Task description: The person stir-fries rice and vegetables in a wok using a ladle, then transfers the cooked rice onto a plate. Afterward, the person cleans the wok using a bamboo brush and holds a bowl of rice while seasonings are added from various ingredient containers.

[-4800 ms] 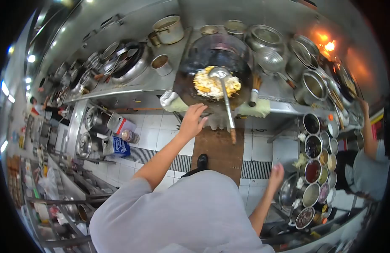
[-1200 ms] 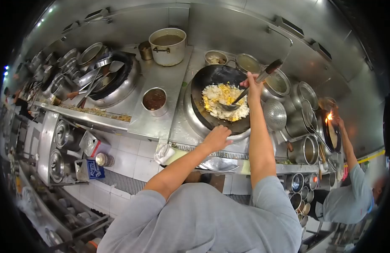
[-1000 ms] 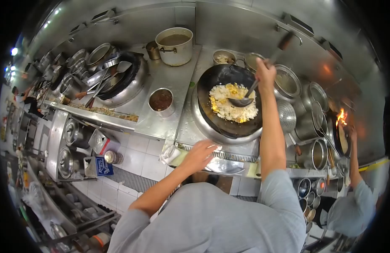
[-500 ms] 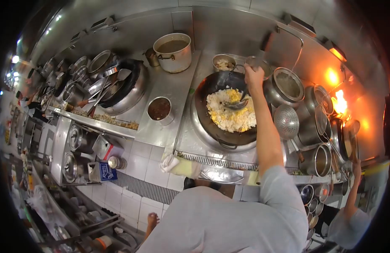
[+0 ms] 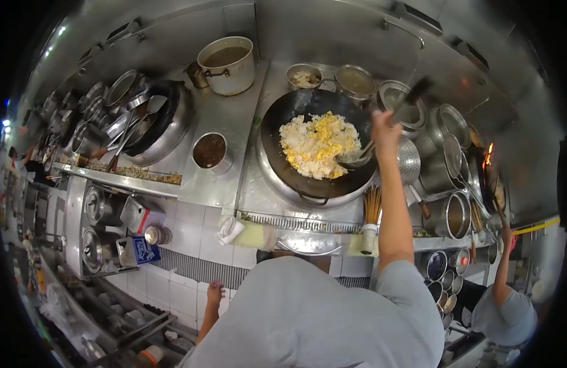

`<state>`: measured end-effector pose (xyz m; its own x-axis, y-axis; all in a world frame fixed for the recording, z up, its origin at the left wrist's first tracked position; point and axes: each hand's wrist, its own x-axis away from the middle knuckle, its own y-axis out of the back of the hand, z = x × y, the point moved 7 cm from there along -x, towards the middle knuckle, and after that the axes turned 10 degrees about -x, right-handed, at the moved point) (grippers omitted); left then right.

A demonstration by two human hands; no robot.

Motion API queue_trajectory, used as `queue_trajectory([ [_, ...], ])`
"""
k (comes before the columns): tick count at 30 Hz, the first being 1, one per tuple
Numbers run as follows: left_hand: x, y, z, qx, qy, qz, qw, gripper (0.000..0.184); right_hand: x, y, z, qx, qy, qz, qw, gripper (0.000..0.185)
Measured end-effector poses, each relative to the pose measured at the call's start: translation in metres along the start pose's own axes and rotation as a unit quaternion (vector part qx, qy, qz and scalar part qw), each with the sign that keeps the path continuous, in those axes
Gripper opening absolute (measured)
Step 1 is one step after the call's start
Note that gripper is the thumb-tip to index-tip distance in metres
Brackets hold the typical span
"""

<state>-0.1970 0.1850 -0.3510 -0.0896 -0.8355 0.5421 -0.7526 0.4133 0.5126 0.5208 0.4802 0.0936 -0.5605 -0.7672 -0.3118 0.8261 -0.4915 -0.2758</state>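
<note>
Cooked white rice and yellow egg [image 5: 317, 146] are worked in a black round wok [image 5: 276, 122] with a long-handled metal ladle [image 5: 357, 157].

The ladle's handle is gripped in the closed fingers of the right hand [image 5: 386, 130], its bowl lowered into the rice at the wok's right side; the wok is seated on a steel ring [image 5: 272, 178] in the metal surface [image 5: 250, 178]. The left hand [image 5: 216, 292] is held low beside the grey shirt [image 5: 308, 313], empty, fingers loosely curled. White lettering is carried by a blue box [image 5: 146, 250], too small to read.
</note>
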Motion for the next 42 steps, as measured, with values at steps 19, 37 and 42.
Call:
queue_trajectory([
  [19,-0.018,-0.003,-0.026,0.028,0.084,0.071,0.994,0.025,-0.010,-0.097,-0.004,-0.237,0.016,-0.006,0.971,0.032],
  [37,-0.015,0.110,-0.406,0.091,-0.231,-0.173,0.953,0.023,-0.065,-0.115,-0.075,0.033,-0.018,0.006,0.999,0.023],
  [42,0.004,0.043,-0.536,-0.090,-0.485,-0.105,0.864,0.029,-0.065,-0.090,-0.096,0.228,0.122,-0.049,0.965,0.026],
])
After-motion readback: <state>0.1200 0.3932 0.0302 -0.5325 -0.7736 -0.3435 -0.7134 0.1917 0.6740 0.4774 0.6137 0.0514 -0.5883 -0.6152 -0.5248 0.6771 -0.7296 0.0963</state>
